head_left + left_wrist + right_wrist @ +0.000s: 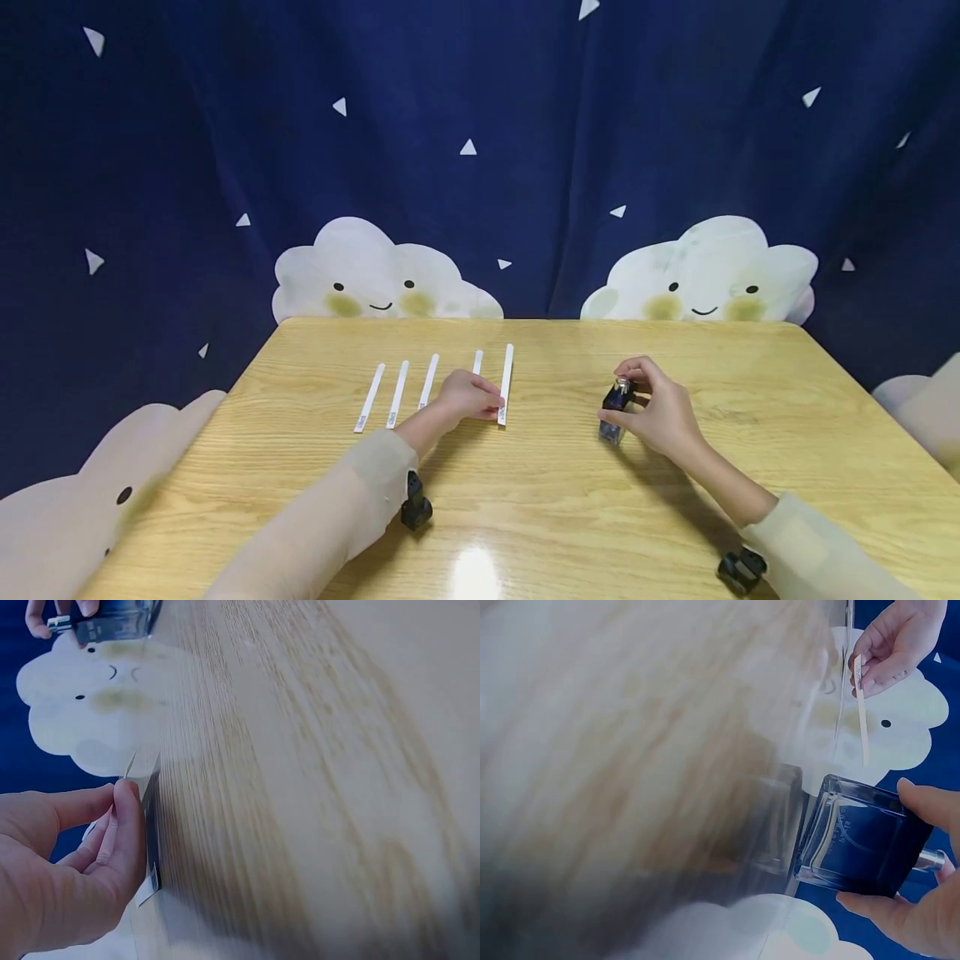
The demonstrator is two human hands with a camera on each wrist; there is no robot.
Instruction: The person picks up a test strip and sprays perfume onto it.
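My left hand (471, 395) pinches the lower end of a white perfume test strip (507, 375) between thumb and fingers. In the left wrist view that strip appears edge-on as a thin sliver (130, 765). To the right, my right hand (663, 408) grips a dark blue glass perfume bottle (855, 840) by its sides, its silver spray top (930, 860) uncapped. The bottle is close to the tabletop; whether its base touches I cannot tell. Several more white strips (398, 393) lie in a row around and left of my left hand, which partly covers some.
The light wooden table (540, 517) ends at a dark blue curtain (525, 167) with white triangles and smiling clouds. A glare spot lies at the table's near middle. Black wrist cameras (416, 502) sit at both sleeves.
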